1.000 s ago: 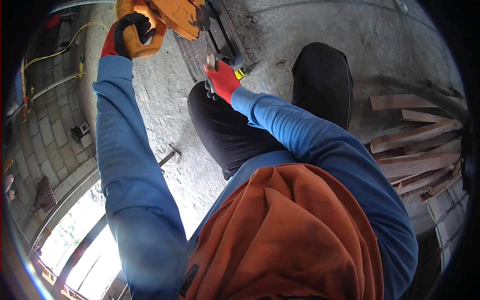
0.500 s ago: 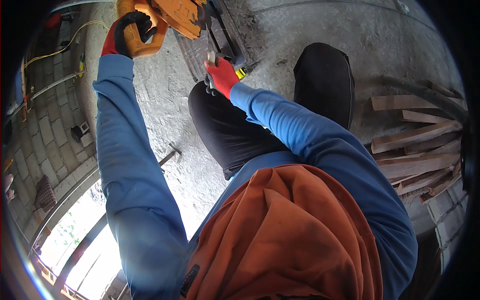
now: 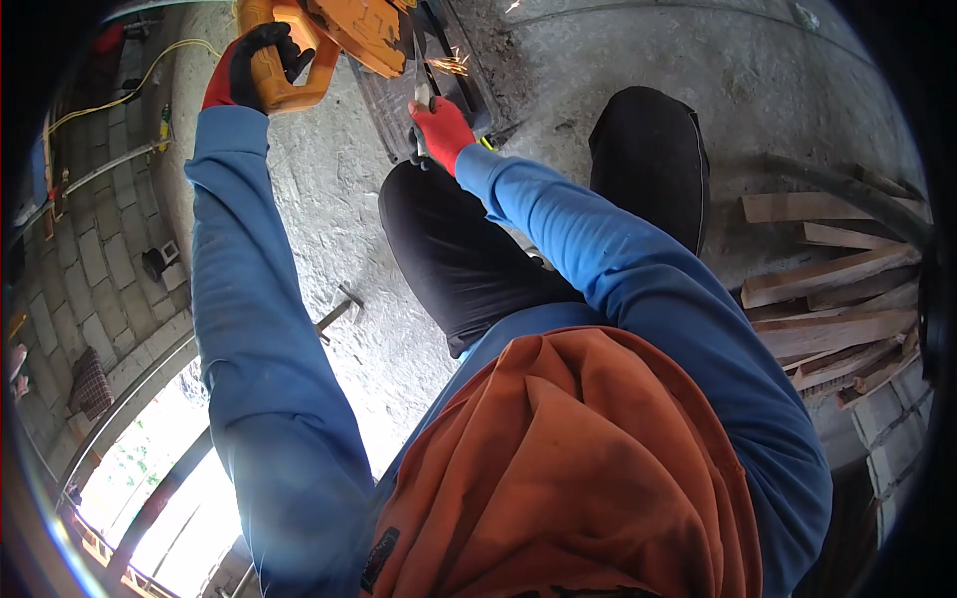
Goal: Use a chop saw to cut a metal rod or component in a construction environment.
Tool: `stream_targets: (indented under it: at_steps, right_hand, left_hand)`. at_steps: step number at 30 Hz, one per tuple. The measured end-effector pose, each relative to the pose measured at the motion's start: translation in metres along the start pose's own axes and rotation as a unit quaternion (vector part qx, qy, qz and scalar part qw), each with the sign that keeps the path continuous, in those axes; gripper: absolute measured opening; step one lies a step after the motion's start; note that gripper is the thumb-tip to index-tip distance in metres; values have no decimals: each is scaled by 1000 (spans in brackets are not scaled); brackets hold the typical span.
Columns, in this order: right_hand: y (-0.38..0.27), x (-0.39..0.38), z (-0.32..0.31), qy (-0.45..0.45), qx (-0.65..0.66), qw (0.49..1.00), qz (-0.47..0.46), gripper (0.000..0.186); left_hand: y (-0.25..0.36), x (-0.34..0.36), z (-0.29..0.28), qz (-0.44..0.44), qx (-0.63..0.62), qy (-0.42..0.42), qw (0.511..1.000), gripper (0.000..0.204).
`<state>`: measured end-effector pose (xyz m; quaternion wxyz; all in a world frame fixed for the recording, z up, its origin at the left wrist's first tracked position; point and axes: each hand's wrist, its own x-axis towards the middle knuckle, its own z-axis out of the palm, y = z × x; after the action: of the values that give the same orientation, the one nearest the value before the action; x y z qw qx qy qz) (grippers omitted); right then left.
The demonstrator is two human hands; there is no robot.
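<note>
My left hand [image 3: 244, 70], in a black and red glove, is closed on the handle of an orange power cut-off saw [image 3: 299, 92] at the top. Its orange guard [image 3: 364, 40] sits over a dark, scuffed metal base [image 3: 379, 115] on the concrete floor. My gloved right hand [image 3: 444, 135] is closed on a pale, narrow piece [image 3: 423, 98] held at the blade. Orange sparks [image 3: 449, 64] fly just right of the blade, above that hand. A small yellow object [image 3: 486, 143] is partly hidden behind my right hand. My black-trousered knees flank the right arm.
Wooden offcuts [image 3: 827, 274] lie piled at the right beside a dark hose or pipe [image 3: 862, 194]. A hammer-like tool [image 3: 339, 314] lies on the floor by my left knee. Grey blocks [image 3: 110, 244], a yellow cord [image 3: 130, 95] and a bright opening are at the left.
Sparks have appeared at the blade. My right hand has moved slightly upward toward the saw with the pale piece. My left hand stays on the handle, barely moved.
</note>
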<state>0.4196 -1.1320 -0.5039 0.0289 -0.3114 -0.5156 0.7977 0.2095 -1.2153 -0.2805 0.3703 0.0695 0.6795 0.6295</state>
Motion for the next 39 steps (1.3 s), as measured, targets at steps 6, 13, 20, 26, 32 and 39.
stream_targets:
  at_steps: [6, 13, 20, 26, 32, 39]
  right_hand:
    - [-1, -1, 4, -17, 22, 1000, -6, 37]
    - [-3, 30, -10, 1, 1, 1000, 9, 40]
    - [-10, -34, -9, -56, 108, 991, 62, 29]
    - [-1, -6, -6, -39, 44, 998, 3, 37]
    - [8, 15, -11, -2, -12, 1000, -13, 44]
    - [-15, -58, -17, -83, 147, 983, 68, 28]
  left_hand:
    - [2, -10, 8, 19, 38, 42, 998, 30]
    - [-3, 6, 17, 12, 34, 8, 999, 31]
    - [5, -8, 15, 15, 47, 27, 998, 24]
    - [-5, 2, 1, -1, 5, 9, 1000, 29]
    - [-6, 9, 8, -15, -5, -53, 998, 23]
    - [-2, 2, -7, -33, -25, -32, 999, 24]
